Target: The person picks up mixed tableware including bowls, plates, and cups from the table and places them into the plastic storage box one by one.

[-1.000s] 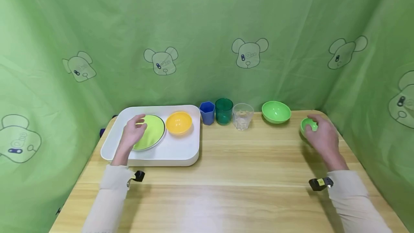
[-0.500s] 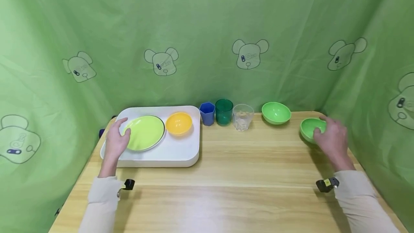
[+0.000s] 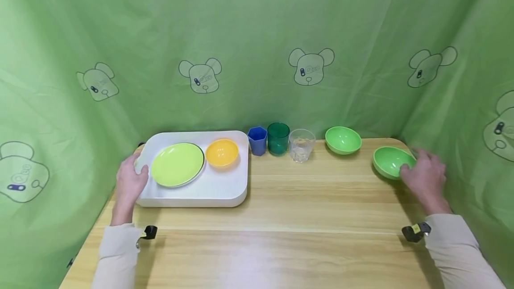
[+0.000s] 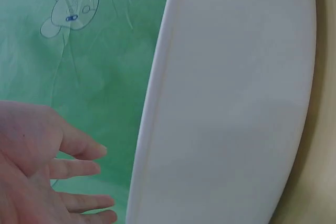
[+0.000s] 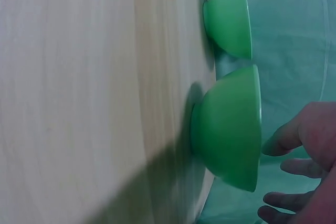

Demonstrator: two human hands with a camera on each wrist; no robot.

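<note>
My left hand (image 3: 131, 179) hovers at the left end of a white tray (image 3: 225, 191), thumb apart from the other fingers, holding nothing. In the left wrist view a gap separates its fingers (image 4: 86, 200) from the tray's rim (image 4: 152, 93). The tray bears a yellow-green plate (image 3: 176, 164), with another rim showing beneath it, and an orange bowl (image 3: 222, 152). My right hand (image 3: 426, 176) is beside the right green bowl (image 3: 391, 162), fingers loosely bent. Its thumb (image 5: 281, 140) is close to the bowl's rim; whether they touch I cannot tell.
Along the back edge of the wooden table (image 3: 289, 235) stand a blue cup (image 3: 258, 141), a dark green cup (image 3: 278, 139), a clear cup (image 3: 301, 145) and another green bowl (image 3: 343, 140). A green curtain (image 3: 249, 21) surrounds the back and sides.
My left hand has moved left, from over the plate to the tray's left end. My right hand has shifted right, uncovering more of the green bowl, which stays on the table.
</note>
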